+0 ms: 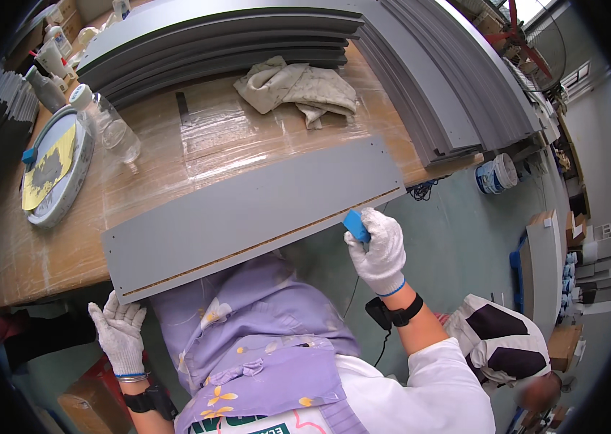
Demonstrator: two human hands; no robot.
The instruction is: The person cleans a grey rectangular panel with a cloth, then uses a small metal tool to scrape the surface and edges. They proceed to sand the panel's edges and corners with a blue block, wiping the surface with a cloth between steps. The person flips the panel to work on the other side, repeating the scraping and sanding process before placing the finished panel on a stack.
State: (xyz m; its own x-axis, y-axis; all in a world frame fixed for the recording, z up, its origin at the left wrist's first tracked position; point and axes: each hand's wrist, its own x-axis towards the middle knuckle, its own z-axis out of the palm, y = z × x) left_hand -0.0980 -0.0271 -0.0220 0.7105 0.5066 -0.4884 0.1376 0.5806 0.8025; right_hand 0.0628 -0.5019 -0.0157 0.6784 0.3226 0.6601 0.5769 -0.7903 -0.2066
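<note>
A long grey panel (255,210) lies at a slant along the table's front edge, with a narrow brown groove running near its close side and small holes at its ends. My right hand (381,253), in a white knit glove, pinches a small blue block (357,226) just beside the panel's right front edge. At the panel's near left corner is my left hand (120,334), also gloved. Its fingers are stretched out and slightly apart; whether they touch the panel's underside cannot be told. A crumpled, stained white cloth (295,88) rests behind the panel.
Stacked grey panels (226,54) fill the table's (150,177) back, and more (457,79) line its right. At left stand a clear bottle (117,136) and a round lid (78,163) bearing yellow sandpaper (49,172). A bucket (496,174) and a bending person (501,336) are at right.
</note>
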